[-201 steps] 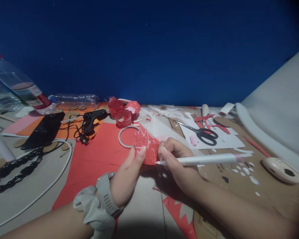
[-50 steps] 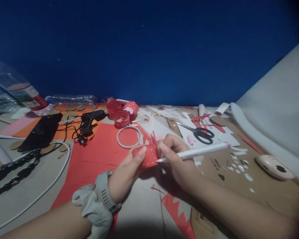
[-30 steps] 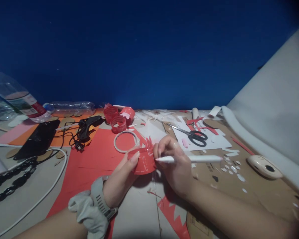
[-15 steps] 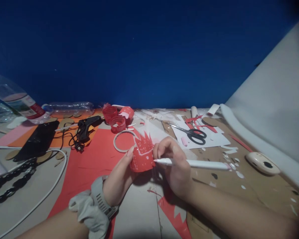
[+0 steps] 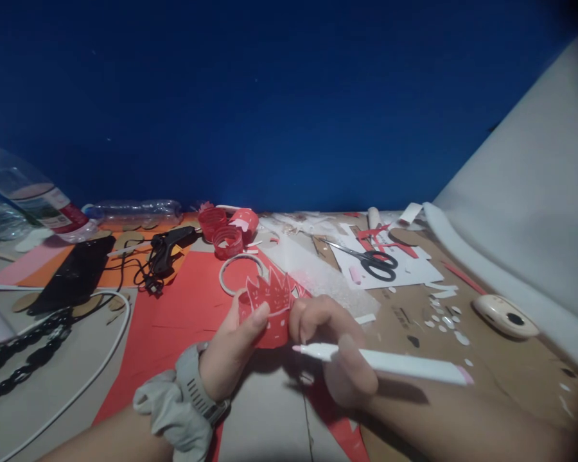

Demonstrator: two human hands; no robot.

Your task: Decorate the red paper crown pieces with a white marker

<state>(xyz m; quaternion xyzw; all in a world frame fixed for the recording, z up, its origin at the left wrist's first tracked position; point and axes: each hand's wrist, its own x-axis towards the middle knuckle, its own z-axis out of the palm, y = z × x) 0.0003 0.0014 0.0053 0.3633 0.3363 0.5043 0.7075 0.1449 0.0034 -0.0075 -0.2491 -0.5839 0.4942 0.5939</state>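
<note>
A small red paper crown, with pointed tips and pale drawn lines and marks, is held up in the middle of the view. My left hand is closed on its left side, thumb across the front. Between the thumb and fingers of my right hand lies a white marker, its pink tip pointing left just below the crown's right edge. The right fingertips are at that edge; whether they touch it I cannot tell. Beneath the left hand lies red paper, and a white tape roll rests behind the crown.
Black-handled scissors lie on white paper at the right, near paper scraps. A black glue gun, plastic bottles and a white cable are at the left. Red rings stand at the back. A cream oval device sits far right.
The crown has turned and shifted slightly left and down, with my left thumb now over its front. My right hand has lowered a little, and the marker has tilted, its back end dropping.
</note>
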